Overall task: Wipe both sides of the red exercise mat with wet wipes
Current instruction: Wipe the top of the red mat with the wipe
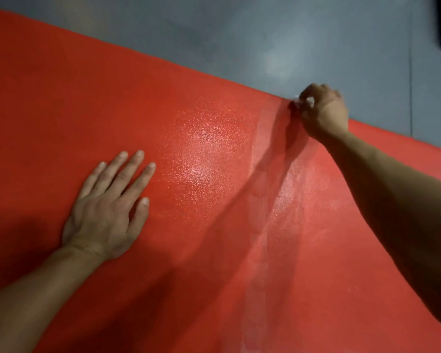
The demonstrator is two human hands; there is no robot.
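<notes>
While the left hand [105, 207] lies flat with straight fingers on the red mat [189, 154] spread over the grey floor [265, 34], probably to steady it, the right hand [321, 110] pinches a white wet wipe [306, 102] at the far edge.

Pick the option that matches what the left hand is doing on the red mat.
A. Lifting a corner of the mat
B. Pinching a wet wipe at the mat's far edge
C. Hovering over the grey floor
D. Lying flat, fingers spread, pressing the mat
D: the left hand lies palm-down with straight, spread fingers on the red mat, while the right hand pinches a white wipe at the far edge.
</notes>
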